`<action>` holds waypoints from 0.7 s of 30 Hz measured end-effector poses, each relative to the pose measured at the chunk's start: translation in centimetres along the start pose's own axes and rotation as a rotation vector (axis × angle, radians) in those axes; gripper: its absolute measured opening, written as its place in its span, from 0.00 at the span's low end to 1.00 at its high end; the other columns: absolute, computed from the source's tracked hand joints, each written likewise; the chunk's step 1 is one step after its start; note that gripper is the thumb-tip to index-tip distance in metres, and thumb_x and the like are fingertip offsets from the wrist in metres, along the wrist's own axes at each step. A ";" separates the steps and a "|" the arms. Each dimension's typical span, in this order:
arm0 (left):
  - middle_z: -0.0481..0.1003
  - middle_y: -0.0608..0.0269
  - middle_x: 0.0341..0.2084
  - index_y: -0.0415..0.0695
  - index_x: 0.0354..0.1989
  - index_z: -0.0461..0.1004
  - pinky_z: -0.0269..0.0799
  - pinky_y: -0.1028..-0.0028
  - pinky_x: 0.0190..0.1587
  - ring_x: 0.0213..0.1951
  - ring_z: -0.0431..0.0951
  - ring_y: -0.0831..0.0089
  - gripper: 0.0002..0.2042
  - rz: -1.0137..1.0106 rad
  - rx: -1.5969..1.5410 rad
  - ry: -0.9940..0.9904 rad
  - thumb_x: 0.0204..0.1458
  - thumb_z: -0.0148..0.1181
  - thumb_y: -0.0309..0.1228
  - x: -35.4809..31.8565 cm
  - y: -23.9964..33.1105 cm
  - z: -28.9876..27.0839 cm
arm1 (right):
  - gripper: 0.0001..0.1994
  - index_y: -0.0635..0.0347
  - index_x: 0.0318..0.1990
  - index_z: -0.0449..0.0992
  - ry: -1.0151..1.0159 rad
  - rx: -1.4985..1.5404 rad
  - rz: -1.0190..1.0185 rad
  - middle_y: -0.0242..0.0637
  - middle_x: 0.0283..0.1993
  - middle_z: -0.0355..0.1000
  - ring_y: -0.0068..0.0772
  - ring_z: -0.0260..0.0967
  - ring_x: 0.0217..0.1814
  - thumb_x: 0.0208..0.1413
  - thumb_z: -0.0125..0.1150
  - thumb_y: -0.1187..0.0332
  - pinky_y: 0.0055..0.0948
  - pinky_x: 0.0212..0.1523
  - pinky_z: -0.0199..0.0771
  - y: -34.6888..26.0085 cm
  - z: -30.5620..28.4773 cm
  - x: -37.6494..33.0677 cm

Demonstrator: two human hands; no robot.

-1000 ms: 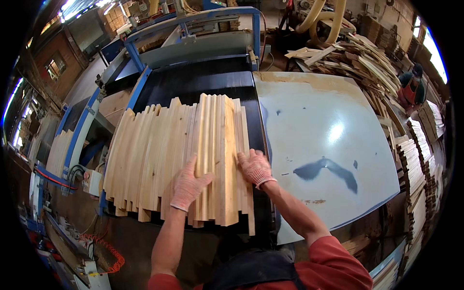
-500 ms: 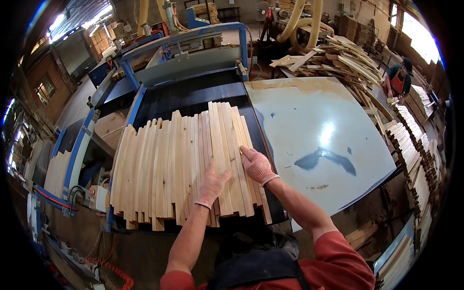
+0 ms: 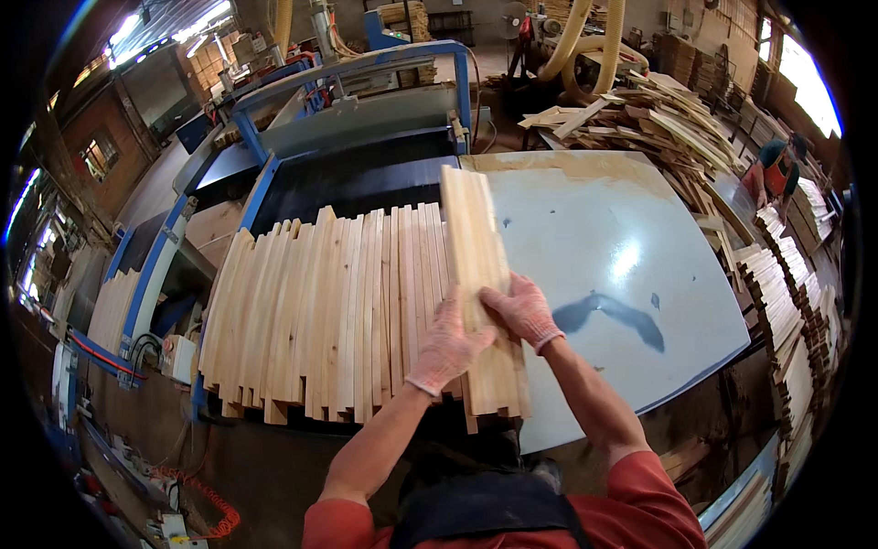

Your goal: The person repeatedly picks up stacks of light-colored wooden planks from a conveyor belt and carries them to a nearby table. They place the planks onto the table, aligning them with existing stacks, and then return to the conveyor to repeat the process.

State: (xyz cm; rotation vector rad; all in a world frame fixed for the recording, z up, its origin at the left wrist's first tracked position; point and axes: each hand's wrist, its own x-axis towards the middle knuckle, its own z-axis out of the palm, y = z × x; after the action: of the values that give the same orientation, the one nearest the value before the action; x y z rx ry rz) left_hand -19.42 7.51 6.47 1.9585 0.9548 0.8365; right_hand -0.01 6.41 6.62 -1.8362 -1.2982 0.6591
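Observation:
A small bundle of pale wooden strips (image 3: 476, 247) is clasped between my two gloved hands, tilted slightly and raised at the right end of a long row. My left hand (image 3: 448, 346) presses its left side, while my right hand (image 3: 523, 313) grips its right side with the thumb across the front. To the left, the row of wooden strips (image 3: 320, 316) lies side by side on the black conveyor belt (image 3: 366, 178), their ends uneven. Both hands wear thin pinkish work gloves.
A pale metal-topped table (image 3: 585, 220) adjoins the belt on the right. The blue machine frame (image 3: 357, 69) spans the belt's far side. A heap of loose boards (image 3: 658, 128) lies beyond the table, and a co-worker (image 3: 777, 169) stands at far right beside stacked strips (image 3: 777, 302).
The strips between my hands have been drawn together, lifted off the row and shifted right, toward the table. Both hands have moved right with them.

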 end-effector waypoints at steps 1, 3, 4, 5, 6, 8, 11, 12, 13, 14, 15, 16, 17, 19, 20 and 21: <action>0.69 0.36 0.62 0.41 0.80 0.47 0.67 0.52 0.70 0.67 0.68 0.42 0.51 -0.021 0.036 -0.046 0.50 0.73 0.37 0.5 -0.2 1.6 | 0.29 0.65 0.53 0.82 -0.029 0.039 0.046 0.54 0.45 0.84 0.54 0.82 0.50 0.55 0.68 0.47 0.47 0.56 0.80 0.5 -1.1 -0.5; 0.70 0.37 0.62 0.41 0.81 0.45 0.70 0.55 0.68 0.65 0.73 0.44 0.51 -0.177 0.115 -0.134 0.51 0.72 0.40 1.0 1.6 4.0 | 0.28 0.64 0.54 0.82 -0.046 0.063 0.082 0.53 0.44 0.85 0.52 0.84 0.48 0.55 0.66 0.49 0.44 0.54 0.80 3.3 -2.8 -0.9; 0.71 0.37 0.61 0.40 0.81 0.45 0.72 0.57 0.67 0.64 0.75 0.45 0.52 -0.255 0.150 -0.185 0.52 0.71 0.41 1.2 2.3 5.2 | 0.28 0.64 0.54 0.82 -0.050 0.064 0.106 0.52 0.44 0.85 0.52 0.84 0.48 0.55 0.67 0.49 0.44 0.54 0.80 5.1 -3.2 -0.9; 0.71 0.38 0.59 0.40 0.81 0.41 0.72 0.57 0.67 0.66 0.72 0.43 0.54 -0.344 0.203 -0.257 0.51 0.70 0.43 1.5 2.6 6.1 | 0.28 0.64 0.54 0.82 -0.062 0.067 0.130 0.52 0.44 0.85 0.52 0.84 0.47 0.55 0.67 0.49 0.44 0.54 0.80 6.4 -3.3 -1.0; 0.69 0.37 0.62 0.40 0.81 0.41 0.70 0.57 0.69 0.68 0.69 0.42 0.54 -0.357 0.223 -0.288 0.51 0.70 0.44 1.4 2.3 6.9 | 0.28 0.64 0.54 0.82 -0.076 0.069 0.153 0.52 0.44 0.85 0.52 0.84 0.47 0.55 0.67 0.50 0.44 0.54 0.80 7.8 -3.1 -1.0; 0.66 0.35 0.66 0.39 0.81 0.42 0.65 0.55 0.72 0.72 0.65 0.41 0.54 -0.379 0.262 -0.357 0.52 0.70 0.45 1.8 2.3 7.9 | 0.28 0.63 0.55 0.82 -0.037 0.020 0.116 0.51 0.44 0.85 0.51 0.84 0.47 0.55 0.68 0.49 0.44 0.55 0.80 10.7 -1.7 -0.1; 0.55 0.35 0.76 0.38 0.79 0.52 0.41 0.52 0.81 0.79 0.51 0.42 0.47 -0.166 0.635 -0.416 0.57 0.64 0.53 0.0 3.1 7.7 | 0.32 0.63 0.57 0.81 -0.079 0.015 0.100 0.55 0.47 0.83 0.54 0.82 0.51 0.54 0.70 0.46 0.45 0.56 0.80 9.3 -0.4 0.8; 0.52 0.35 0.78 0.38 0.78 0.54 0.36 0.51 0.82 0.80 0.48 0.43 0.46 -0.119 0.721 -0.427 0.58 0.63 0.54 -1.0 2.8 7.7 | 0.33 0.63 0.58 0.80 -0.169 0.062 0.132 0.56 0.49 0.82 0.56 0.82 0.52 0.54 0.71 0.44 0.45 0.56 0.80 6.6 -0.3 1.3; 0.53 0.38 0.78 0.38 0.78 0.57 0.34 0.50 0.83 0.81 0.47 0.44 0.45 -0.072 0.689 -0.362 0.60 0.59 0.57 -1.7 1.9 7.3 | 0.35 0.63 0.59 0.80 -0.247 0.107 0.160 0.58 0.50 0.81 0.57 0.81 0.54 0.53 0.72 0.43 0.46 0.56 0.80 4.5 -0.3 1.6; 0.53 0.38 0.78 0.38 0.78 0.56 0.34 0.50 0.83 0.81 0.47 0.44 0.45 -0.068 0.703 -0.313 0.60 0.59 0.57 -1.4 1.5 7.0 | 0.36 0.63 0.59 0.79 -0.212 0.004 0.140 0.58 0.51 0.81 0.58 0.81 0.55 0.53 0.72 0.42 0.46 0.56 0.80 5.1 0.5 2.4; 0.53 0.39 0.79 0.38 0.78 0.56 0.33 0.50 0.82 0.81 0.47 0.44 0.45 -0.063 0.716 -0.265 0.60 0.59 0.57 -1.1 1.2 6.6 | 0.37 0.64 0.60 0.79 -0.175 -0.098 0.122 0.58 0.51 0.81 0.58 0.80 0.56 0.52 0.73 0.41 0.46 0.57 0.80 6.6 2.2 3.8; 0.53 0.40 0.79 0.38 0.79 0.55 0.33 0.50 0.82 0.81 0.46 0.44 0.46 -0.069 0.728 -0.215 0.60 0.60 0.57 -1.2 0.7 6.0 | 0.38 0.65 0.60 0.78 -0.148 -0.200 0.102 0.59 0.52 0.80 0.58 0.80 0.56 0.52 0.73 0.40 0.47 0.57 0.80 6.6 3.2 4.4; 0.53 0.41 0.79 0.38 0.79 0.54 0.33 0.50 0.83 0.81 0.46 0.46 0.47 -0.116 0.775 -0.226 0.61 0.57 0.60 -1.0 0.4 5.3 | 0.38 0.66 0.59 0.78 -0.178 -0.110 0.084 0.54 0.49 0.83 0.55 0.81 0.55 0.53 0.72 0.40 0.46 0.57 0.79 7.2 3.0 4.8; 0.53 0.42 0.80 0.39 0.80 0.53 0.32 0.50 0.82 0.82 0.46 0.46 0.47 -0.145 0.764 -0.233 0.62 0.53 0.63 -1.2 -1.3 4.6 | 0.37 0.65 0.59 0.79 -0.213 -0.083 0.096 0.52 0.48 0.84 0.54 0.81 0.54 0.53 0.72 0.41 0.45 0.57 0.79 7.1 3.2 5.0; 0.53 0.43 0.80 0.40 0.80 0.53 0.32 0.50 0.82 0.82 0.46 0.47 0.48 -0.154 0.755 -0.245 0.63 0.51 0.65 -1.3 -2.3 4.7 | 0.36 0.64 0.59 0.79 -0.224 -0.071 0.111 0.51 0.48 0.84 0.53 0.82 0.54 0.53 0.72 0.41 0.45 0.57 0.79 7.0 2.8 4.8; 0.52 0.43 0.80 0.40 0.81 0.53 0.32 0.50 0.82 0.82 0.46 0.47 0.48 -0.137 0.762 -0.232 0.63 0.50 0.66 -1.7 -3.3 4.7 | 0.36 0.64 0.58 0.79 -0.222 -0.045 0.105 0.51 0.48 0.84 0.53 0.82 0.53 0.53 0.72 0.42 0.44 0.57 0.79 6.9 2.8 4.5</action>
State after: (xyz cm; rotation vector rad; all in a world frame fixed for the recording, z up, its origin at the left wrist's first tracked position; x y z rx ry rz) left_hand -17.53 5.77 1.05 2.5061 1.3739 0.1451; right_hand 3.07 10.25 -0.52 -1.9200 -1.3751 0.9187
